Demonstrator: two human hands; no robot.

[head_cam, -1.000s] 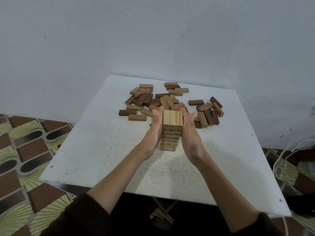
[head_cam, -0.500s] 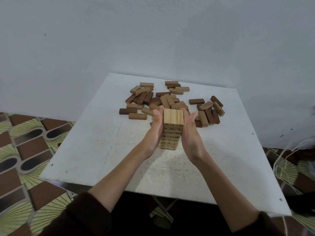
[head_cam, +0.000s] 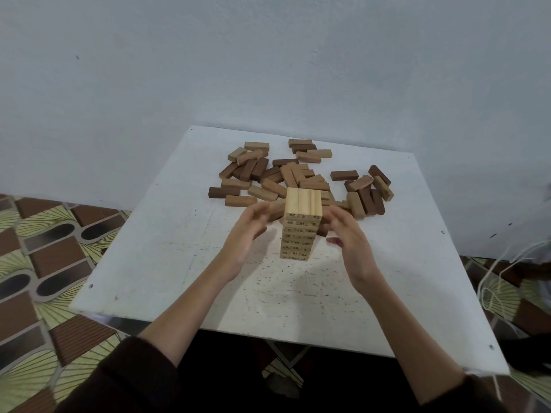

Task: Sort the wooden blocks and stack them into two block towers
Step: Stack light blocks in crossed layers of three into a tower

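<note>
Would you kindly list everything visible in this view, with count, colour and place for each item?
Block tower: one, pale wood with printed numbers, upright near the table's middle, between the two hands.
Loose blocks: a scattered pile, too many to count surely, light tan to dark brown, on the far half of the table behind the tower.
Table: one, white and speckled, against the wall.
Wall: pale grey-blue, behind the table.
Floor tiles: brown and green pattern, on both sides of the table.
White cord: loops at the right edge.
Left hand: open, beside the tower, apparently not touching it.
Right hand: open, likewise on the tower's other side.
</note>
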